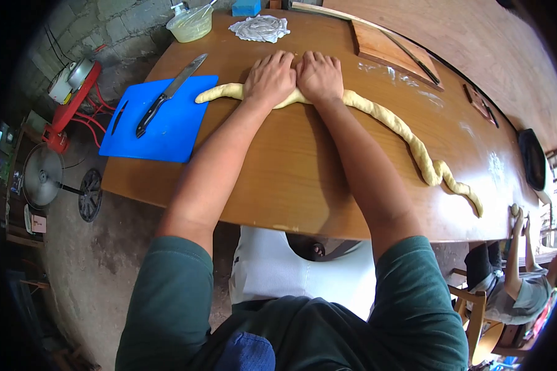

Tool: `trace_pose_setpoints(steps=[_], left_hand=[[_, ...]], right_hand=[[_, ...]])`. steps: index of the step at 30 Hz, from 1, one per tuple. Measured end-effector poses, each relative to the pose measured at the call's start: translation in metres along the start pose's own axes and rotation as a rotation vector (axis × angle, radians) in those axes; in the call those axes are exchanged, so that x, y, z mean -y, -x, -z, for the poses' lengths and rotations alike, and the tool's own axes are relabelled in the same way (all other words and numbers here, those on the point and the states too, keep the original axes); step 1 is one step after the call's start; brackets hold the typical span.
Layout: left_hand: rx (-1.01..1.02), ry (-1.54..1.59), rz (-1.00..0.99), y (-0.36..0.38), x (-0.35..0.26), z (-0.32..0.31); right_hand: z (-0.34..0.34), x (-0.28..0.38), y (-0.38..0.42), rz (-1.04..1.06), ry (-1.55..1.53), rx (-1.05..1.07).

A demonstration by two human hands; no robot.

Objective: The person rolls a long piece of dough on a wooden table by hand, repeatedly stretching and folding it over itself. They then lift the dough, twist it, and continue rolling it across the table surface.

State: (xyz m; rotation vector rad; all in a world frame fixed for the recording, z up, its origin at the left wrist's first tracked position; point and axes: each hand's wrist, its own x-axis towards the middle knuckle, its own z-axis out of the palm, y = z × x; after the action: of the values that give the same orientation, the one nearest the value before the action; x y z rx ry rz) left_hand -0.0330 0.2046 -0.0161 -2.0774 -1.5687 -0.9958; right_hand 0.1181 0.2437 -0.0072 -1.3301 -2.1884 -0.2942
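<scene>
A long rope of pale yellow dough (387, 117) lies across the brown wooden table (272, 179), its right part bent and twisted toward the near edge. My left hand (270, 80) presses on the dough with its fingers curled down over it. Close beside it, nearly touching, my right hand (320, 77) rests on the same rope, fingers also bent. The dough beneath both palms is mostly hidden. The rope's left tip reaches the edge of a blue cutting board (167, 136), where a knife (161, 106) with a black handle lies.
Along the far edge are a plastic bowl (190, 26), a crumpled white cloth (260, 28) and a blue block (246, 7). A wooden board (393, 54) lies far right, near a black tray (532, 159). Another person (523, 290) sits at the right; a fan (43, 176) stands left.
</scene>
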Motion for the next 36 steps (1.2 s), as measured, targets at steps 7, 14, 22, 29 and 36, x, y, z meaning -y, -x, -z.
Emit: trace_pose_setpoints(steps=[7,14,22,29,36], left_hand=[[0.164,-0.038,-0.024,0.087,-0.036,0.056],[0.446,0.174,-0.066,0.112,-0.063,0.161],[0.402,-0.026,0.058,0.108,-0.02,0.173],[0.226,0.179,-0.227,0.114,-0.117,0.147],[0.657,0.291,-0.02,0.086,-0.147,0.055]], right_hand=[[0.061,0.013,0.134,0.129,-0.031,0.034],[0.121,-0.15,0.157,-0.116,0.208,0.176],[0.213,-0.129,0.226,-0.046,0.03,0.298],[0.213,-0.11,0.256,0.089,0.282,-0.054],[0.154,-0.055,0.22,-0.266,0.011,0.293]])
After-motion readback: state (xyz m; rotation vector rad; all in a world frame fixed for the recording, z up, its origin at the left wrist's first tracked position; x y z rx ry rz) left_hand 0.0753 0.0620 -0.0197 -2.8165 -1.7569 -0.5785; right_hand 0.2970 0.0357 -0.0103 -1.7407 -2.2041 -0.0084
